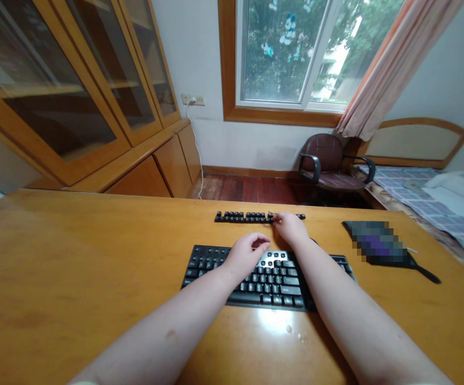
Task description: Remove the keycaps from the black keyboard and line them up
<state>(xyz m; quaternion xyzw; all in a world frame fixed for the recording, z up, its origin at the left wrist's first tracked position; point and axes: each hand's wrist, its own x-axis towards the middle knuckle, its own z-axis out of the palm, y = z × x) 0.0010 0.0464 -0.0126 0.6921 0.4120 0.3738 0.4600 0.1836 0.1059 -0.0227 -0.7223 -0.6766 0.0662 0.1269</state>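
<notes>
A black keyboard [272, 299] lies on the wooden desk, with bare switch positions showing in its upper rows. My left hand [244, 254] hovers over those rows, fingers loosely curled and a small gap between thumb and fingertips; I see nothing in it. Behind the keyboard, loose black keycaps [240, 216] are lined up in two rows. My right hand [291, 227] reaches to the right part of these rows, its thumb and fingers pinched together around a small keycap, partly hidden by the fingers. My right forearm crosses over the keyboard's right side.
A dark pouch [360, 243] with a strap, partly pixelated, lies at the right on the desk [75, 267]. Beyond the desk stand an office chair [324, 160], a bed [424, 176] and a glass-fronted cabinet [95, 107]. A white cable [195, 139] hangs from the wall socket.
</notes>
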